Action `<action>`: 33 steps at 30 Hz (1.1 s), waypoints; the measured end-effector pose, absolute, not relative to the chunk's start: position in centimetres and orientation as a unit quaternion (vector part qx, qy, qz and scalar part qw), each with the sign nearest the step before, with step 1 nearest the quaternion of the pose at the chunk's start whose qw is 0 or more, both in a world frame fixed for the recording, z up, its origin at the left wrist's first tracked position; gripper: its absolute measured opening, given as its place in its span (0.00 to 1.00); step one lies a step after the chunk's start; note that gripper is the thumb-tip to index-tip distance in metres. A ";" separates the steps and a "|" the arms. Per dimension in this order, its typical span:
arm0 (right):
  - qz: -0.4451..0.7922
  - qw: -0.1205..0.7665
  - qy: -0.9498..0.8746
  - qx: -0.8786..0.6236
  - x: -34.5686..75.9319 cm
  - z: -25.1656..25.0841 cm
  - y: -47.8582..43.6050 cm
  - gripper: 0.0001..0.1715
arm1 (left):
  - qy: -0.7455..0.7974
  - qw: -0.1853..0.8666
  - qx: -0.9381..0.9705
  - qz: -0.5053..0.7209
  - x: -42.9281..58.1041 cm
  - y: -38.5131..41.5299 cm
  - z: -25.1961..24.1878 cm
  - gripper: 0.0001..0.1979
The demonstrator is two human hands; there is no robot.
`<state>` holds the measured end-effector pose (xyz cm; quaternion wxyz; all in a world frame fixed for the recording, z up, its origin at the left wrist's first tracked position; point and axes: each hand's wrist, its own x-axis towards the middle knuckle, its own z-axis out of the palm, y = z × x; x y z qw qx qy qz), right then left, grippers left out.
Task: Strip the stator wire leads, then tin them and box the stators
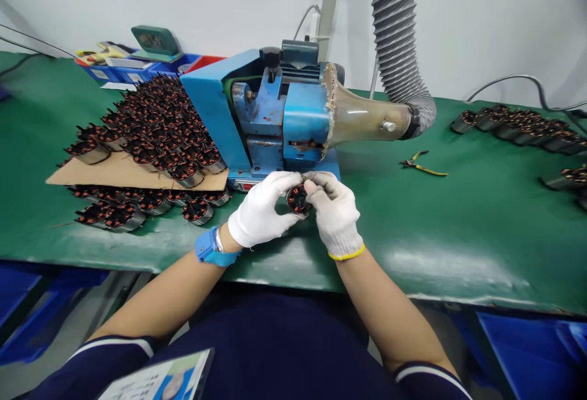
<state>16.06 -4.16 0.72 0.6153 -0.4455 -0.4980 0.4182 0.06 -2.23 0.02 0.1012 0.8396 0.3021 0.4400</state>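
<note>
A small motor stator (297, 199) with copper windings and a black end piece is held in front of the blue machine (306, 112). My left hand (263, 210), in a white glove, wraps its thumb and fingers around the stator's left side. On the opposite side, my right hand (334, 209), in a white glove with a yellow hem and greyed fingertips, closes thumb and fingers at the upper right rim. Whether those fingertips also pinch a wire is too small to tell. A blue wrist strap (215, 248) circles my left wrist.
Stacked stators (160, 118) and a cardboard sheet (105, 172) lie left, near blue bins (137, 73). A clear hood (367, 117) joins the machine to a grey hose (398, 27). Pliers (424, 164) and more stators (523, 126) lie right on the green bench (435, 222).
</note>
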 end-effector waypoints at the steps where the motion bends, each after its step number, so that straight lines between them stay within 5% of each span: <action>1: 0.433 0.627 -0.471 -0.445 16.1 0.8 -4.0 0.11 | 0.291 0.100 0.848 0.431 -0.1 -2.2 -0.1 0.29; 6: 0.440 0.732 -0.333 -0.398 17.4 0.8 -3.2 0.13 | 0.302 0.138 0.846 0.417 0.2 -2.3 -0.4 0.30; 12: 0.400 0.564 -0.499 -0.523 16.0 1.2 -4.3 0.43 | 0.338 0.145 0.806 0.464 1.4 -2.0 0.3 0.26; 21: 0.268 0.503 -0.560 -0.601 14.7 4.0 -1.2 0.22 | 0.432 0.182 0.717 0.515 2.6 0.7 1.9 0.19; 33: 0.230 0.535 -0.549 -0.599 14.9 3.9 -0.7 0.21 | 0.426 0.190 0.717 0.518 3.2 1.4 2.0 0.17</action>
